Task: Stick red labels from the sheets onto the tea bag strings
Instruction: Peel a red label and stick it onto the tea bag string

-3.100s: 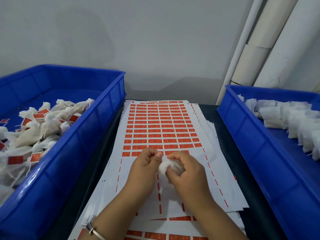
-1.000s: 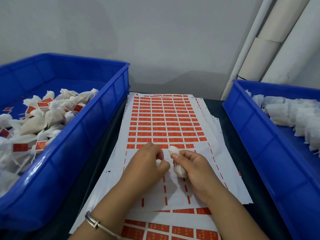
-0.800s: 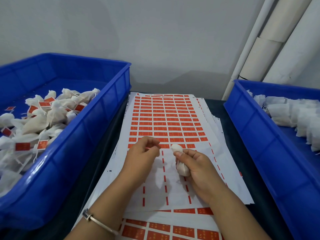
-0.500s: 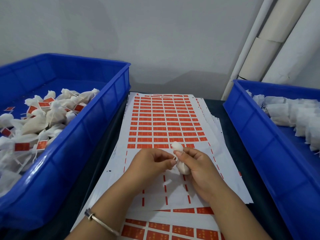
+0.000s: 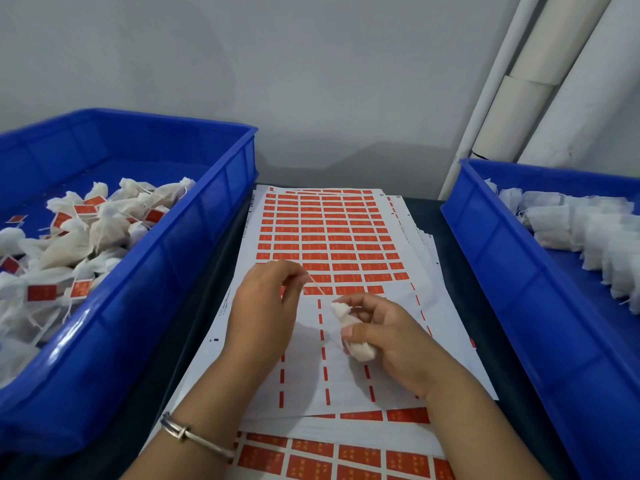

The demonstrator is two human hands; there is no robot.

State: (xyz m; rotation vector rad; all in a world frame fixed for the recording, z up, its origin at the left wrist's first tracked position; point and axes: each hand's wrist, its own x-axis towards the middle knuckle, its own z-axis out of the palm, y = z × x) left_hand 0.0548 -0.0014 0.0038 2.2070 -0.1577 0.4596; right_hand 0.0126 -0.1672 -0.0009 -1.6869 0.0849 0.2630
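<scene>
A sheet of red labels (image 5: 329,237) lies in the middle of the dark table, its near rows peeled bare. My right hand (image 5: 391,337) grips a small white tea bag (image 5: 353,337) over the bare part of the sheet. My left hand (image 5: 266,306) pinches the tea bag's thin string (image 5: 316,285), drawn up and to the left of the bag. I see no label on the string.
A blue bin (image 5: 194,244) on the left holds several tea bags with red labels (image 5: 83,237). Another blue bin (image 5: 519,282) on the right holds white tea bags without labels (image 5: 588,230). More label sheets (image 5: 329,459) lie stacked at the near edge. White pipes (image 5: 540,81) stand at the back right.
My left hand has pulled away from the tea bag, up and to the left, drawing the string out. My right hand has lowered slightly with the bag.
</scene>
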